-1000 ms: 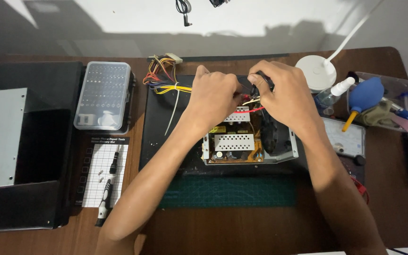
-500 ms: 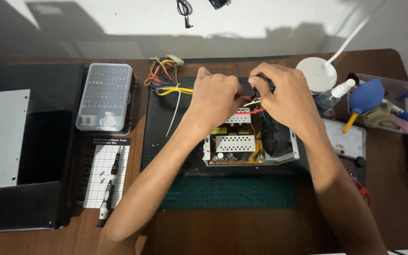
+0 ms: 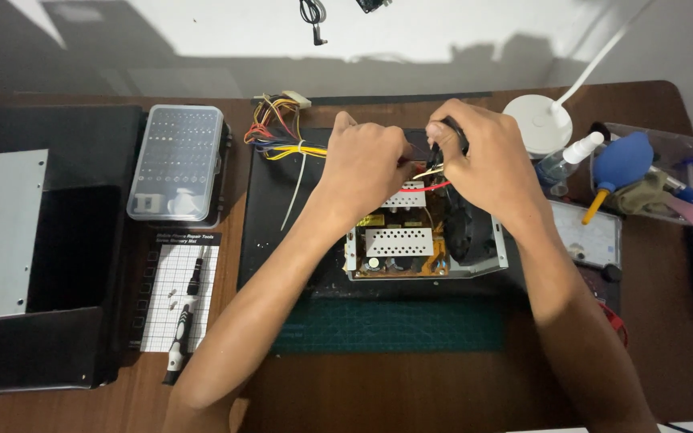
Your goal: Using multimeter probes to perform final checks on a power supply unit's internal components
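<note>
Head view: both hands work at the wires (image 3: pixel 431 175) over an open power supply (image 3: pixel 427 244); left hand (image 3: pixel 366 164) and right hand (image 3: pixel 483 164) fingers pinch them. Freeing them likely needs a careful pull.

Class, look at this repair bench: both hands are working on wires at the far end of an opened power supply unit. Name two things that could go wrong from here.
1. The left hand and right hand pinch thin wires over the open power supply unit; a tug might tear one loose.
2. Loose screws lie on the white mat beside the screwdriver; a forearm sweep could scatter them.
</note>
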